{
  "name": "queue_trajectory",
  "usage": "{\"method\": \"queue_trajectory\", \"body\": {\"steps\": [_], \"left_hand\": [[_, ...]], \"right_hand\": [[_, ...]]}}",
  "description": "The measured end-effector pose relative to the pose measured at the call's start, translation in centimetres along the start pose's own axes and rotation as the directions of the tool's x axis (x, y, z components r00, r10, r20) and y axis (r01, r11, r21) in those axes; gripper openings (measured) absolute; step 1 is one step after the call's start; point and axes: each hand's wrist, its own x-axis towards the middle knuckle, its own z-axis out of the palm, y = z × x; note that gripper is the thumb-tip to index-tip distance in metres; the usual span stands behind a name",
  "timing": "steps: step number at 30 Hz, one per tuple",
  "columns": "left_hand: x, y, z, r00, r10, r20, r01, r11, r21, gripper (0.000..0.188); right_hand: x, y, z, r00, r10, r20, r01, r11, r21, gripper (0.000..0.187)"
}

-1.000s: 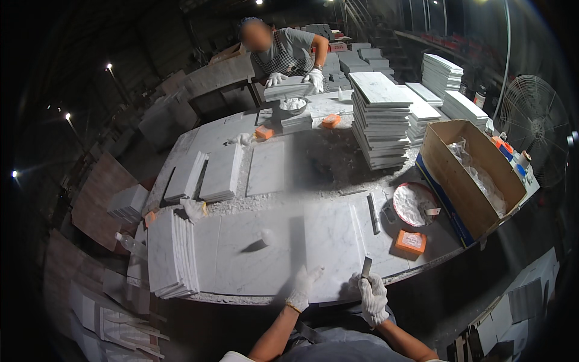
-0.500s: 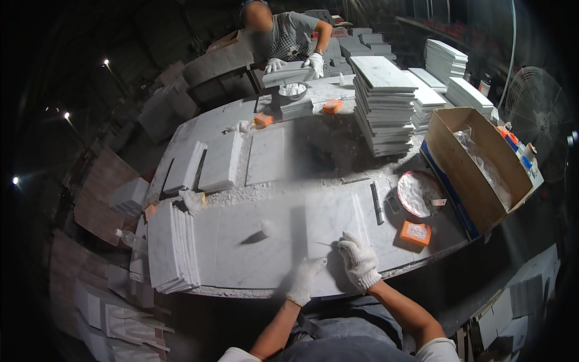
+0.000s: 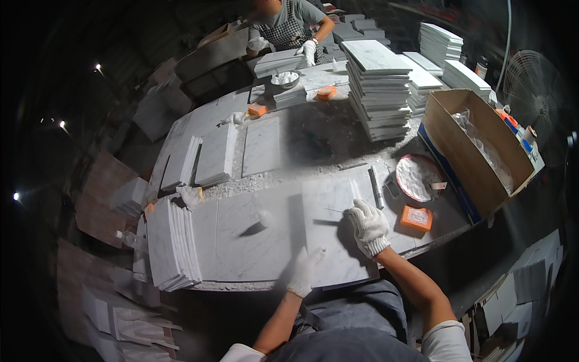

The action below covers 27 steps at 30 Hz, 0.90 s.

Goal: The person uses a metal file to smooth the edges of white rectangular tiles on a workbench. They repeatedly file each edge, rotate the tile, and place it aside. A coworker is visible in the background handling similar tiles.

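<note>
A thin, pale, pointed tool (image 3: pixel 335 210) sticks out leftward from my right hand (image 3: pixel 369 228). That hand wears a white knit glove, closed round the tool just above a white, grey-veined marble tile (image 3: pixel 338 241); the tool's dark shadow falls on the tile. The tool's grip end is hidden in the glove. My left hand (image 3: pixel 305 271), also gloved and somewhat blurred, lies at the tile's near left edge with fingers stretched forward and nothing visible in them. Left of the tile, a small white rounded lump (image 3: pixel 263 218) rests on another slab.
A tile stack (image 3: pixel 175 247) stands at the left. To the right are a marker-like tube (image 3: pixel 376 187), a white powder bowl (image 3: pixel 412 181), an orange box (image 3: pixel 416 218) and an open carton (image 3: pixel 440 133). Beyond rises a tall tile pile (image 3: pixel 379 90); a co-worker (image 3: pixel 286 30) stands across.
My right hand with the thin tool has moved forward and slightly right over the tile. My left hand has shifted little. Across the table, one of the co-worker's hands has lifted off the slabs.
</note>
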Motion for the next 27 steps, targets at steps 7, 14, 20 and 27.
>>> {"method": "queue_trajectory", "body": {"steps": [7,14,20,27], "left_hand": [[0.1,0.1,0.3,0.999,-0.002,-0.041,0.003,1.000,0.027,0.027],[0.3,-0.4,-0.1,0.998,0.055,-0.030,-0.054,0.998,0.032,0.026],[0.3,-0.2,0.0,0.998,0.020,-0.053,-0.017,0.998,0.058,0.030],[0.0,0.2,0.3,0.998,-0.019,-0.058,0.017,1.000,-0.026,0.028]], "right_hand": [[-2.7,-2.1,-1.8,0.998,-0.046,0.035,0.047,0.998,-0.040,0.020],[-4.0,-4.3,-4.8,0.984,-0.156,0.081,0.155,0.988,0.019,0.026],[-3.4,-4.5,-4.4,0.996,-0.074,0.059,0.072,0.997,0.037,0.021],[0.0,-3.2,0.1,0.999,0.011,-0.040,-0.015,0.992,-0.122,0.018]]}}
